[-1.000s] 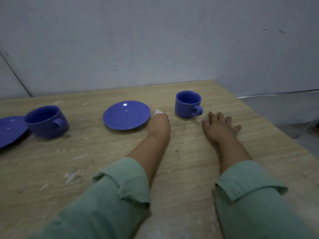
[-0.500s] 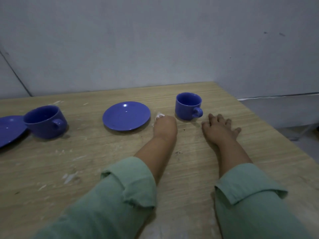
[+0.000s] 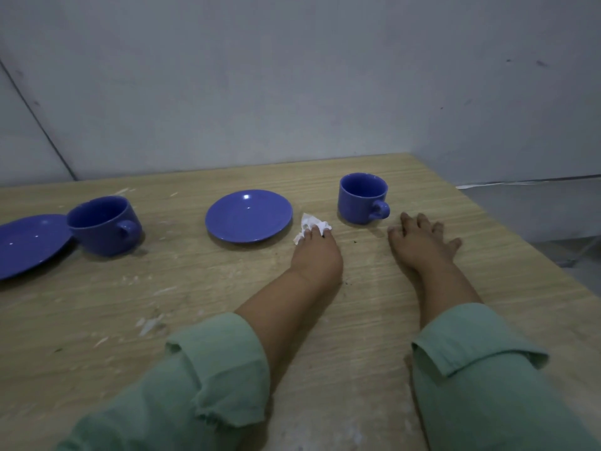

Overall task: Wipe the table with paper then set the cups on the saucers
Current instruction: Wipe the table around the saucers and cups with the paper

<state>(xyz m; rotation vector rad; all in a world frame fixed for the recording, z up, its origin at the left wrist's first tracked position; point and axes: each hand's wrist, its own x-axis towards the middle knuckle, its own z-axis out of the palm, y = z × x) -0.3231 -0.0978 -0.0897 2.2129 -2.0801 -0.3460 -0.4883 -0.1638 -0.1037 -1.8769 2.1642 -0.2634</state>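
Note:
My left hand (image 3: 317, 255) presses a crumpled white paper (image 3: 310, 224) onto the wooden table (image 3: 357, 336), just right of the middle blue saucer (image 3: 248, 215). A blue cup (image 3: 362, 198) stands upright beyond the paper to the right, handle toward me. My right hand (image 3: 419, 244) lies flat on the table, fingers spread, just right of that cup and holding nothing. At the left a second blue cup (image 3: 102, 224) stands beside another blue saucer (image 3: 27, 244) cut by the frame edge. Both cups stand on the table, not on the saucers.
White specks and smears (image 3: 149, 323) mark the table's left and near parts. A grey wall (image 3: 292, 92) runs along the table's far edge. The table's right edge (image 3: 527, 255) drops to the floor.
My left hand has slid the paper a little to the right and nearer, between saucer and cup, and more paper shows beyond the fingers. The right hand stays flat in place.

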